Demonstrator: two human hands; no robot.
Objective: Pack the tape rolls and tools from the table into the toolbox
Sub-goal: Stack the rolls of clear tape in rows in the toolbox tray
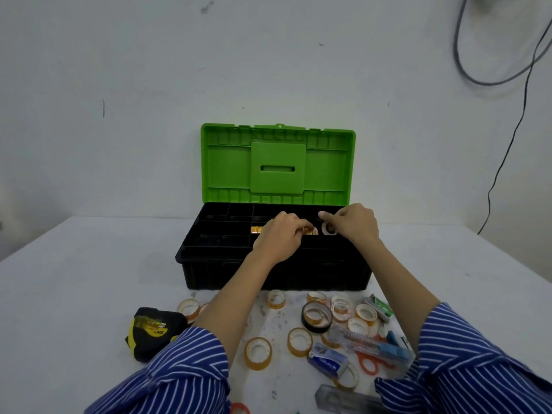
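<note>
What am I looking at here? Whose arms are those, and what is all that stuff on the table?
The camera sits on a person's head, so you see their own two arms in striped sleeves reaching forward. They are tidying things into a toolbox with a black bottom and an open green lid. The left hand is arranging small orange tape rolls in the tray. The right hand holds a pale tape roll over the tray. Waiting on the white table are more tape rolls, a black tape roll, a yellow and black tape measure, orange-handled scissors and a staple box.
</note>
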